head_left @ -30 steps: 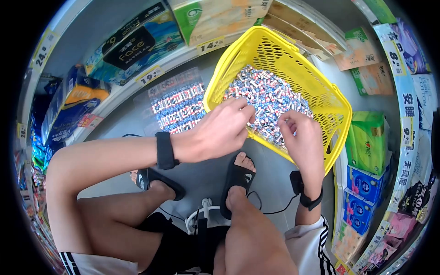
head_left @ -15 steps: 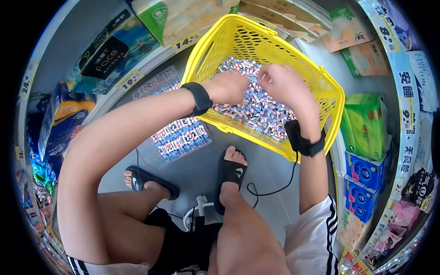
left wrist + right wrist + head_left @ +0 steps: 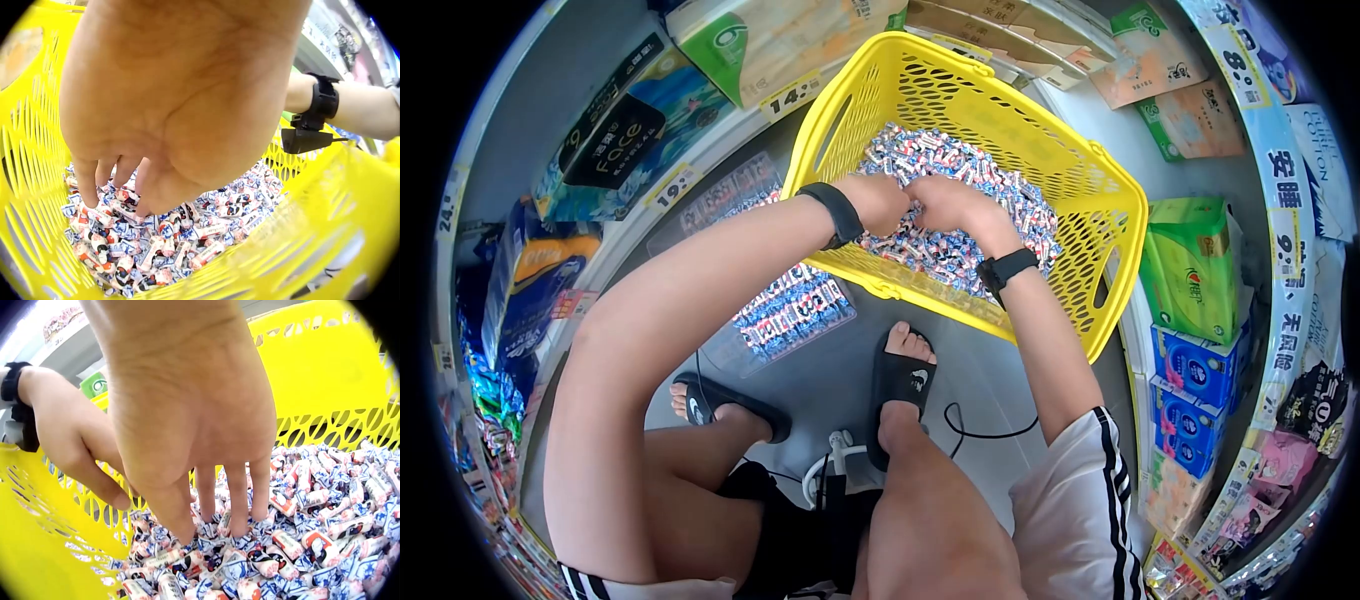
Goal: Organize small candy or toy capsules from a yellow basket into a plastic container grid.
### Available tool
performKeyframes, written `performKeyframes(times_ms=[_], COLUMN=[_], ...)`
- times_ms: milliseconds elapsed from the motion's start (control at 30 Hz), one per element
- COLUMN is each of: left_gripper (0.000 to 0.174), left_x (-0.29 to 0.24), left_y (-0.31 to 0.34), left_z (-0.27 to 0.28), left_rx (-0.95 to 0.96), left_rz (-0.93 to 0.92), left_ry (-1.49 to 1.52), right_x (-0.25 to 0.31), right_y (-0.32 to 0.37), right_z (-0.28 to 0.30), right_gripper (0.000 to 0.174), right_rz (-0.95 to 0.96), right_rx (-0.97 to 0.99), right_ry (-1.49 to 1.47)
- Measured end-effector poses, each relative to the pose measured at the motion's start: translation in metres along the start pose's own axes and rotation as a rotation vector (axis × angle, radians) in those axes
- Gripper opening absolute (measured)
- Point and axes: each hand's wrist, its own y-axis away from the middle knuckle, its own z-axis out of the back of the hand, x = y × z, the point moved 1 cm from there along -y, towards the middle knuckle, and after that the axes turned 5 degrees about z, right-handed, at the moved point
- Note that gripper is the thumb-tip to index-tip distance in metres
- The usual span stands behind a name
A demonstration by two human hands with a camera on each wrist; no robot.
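A yellow perforated shopping basket (image 3: pixel 960 312) holds a deep heap of small wrapped candies (image 3: pixel 940 152), white with blue twisted ends and red and black prints. My left hand (image 3: pixel 875 204) reaches in over its left side, fingers (image 3: pixel 88 181) pointing down with their tips at the candies. Beside it my right hand (image 3: pixel 952 204) is palm inward, its fairly straight fingers (image 3: pixel 237 494) dipping into the heap. The two hands are close together in the head view. No candy shows clearly held in either hand; the fingertips are partly buried.
Left of the basket on the floor stands a clear plastic box (image 3: pixel 800 345) with candies in rows, partly behind my left forearm. Shelves of tissue packs (image 3: pixel 1190 270) close in on the sides and back. My sandalled feet (image 3: pixel 905 365) and a black cable (image 3: pixel 990 434) are in front.
Both hands have gone farther over the basket since a second ago. In the last half second my right hand has moved left and down, in beside the left hand, into the candies.
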Motion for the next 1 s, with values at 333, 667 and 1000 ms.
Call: performKeyframes(times_ms=[333,667,1000], left_gripper=[0.043,0.03,0.018], left_x=[-0.003,0.0,-0.008], left_y=[0.003,-0.007,0.021], left_z=[0.012,0.007,0.043], left_rx=[0.084,-0.005,-0.22], left_rz=[0.038,-0.039,-0.083], left_ry=[0.027,0.008,0.166], right_x=[-0.004,0.005,0.012], right_y=[-0.006,0.007,0.025], right_z=[-0.01,0.014,0.036], right_gripper=[0.028,0.017,0.02], right_rz=[-0.024,0.121,0.065], right_rx=[-0.108,-0.317,-0.365], right_ry=[0.097,-0.074,-0.205])
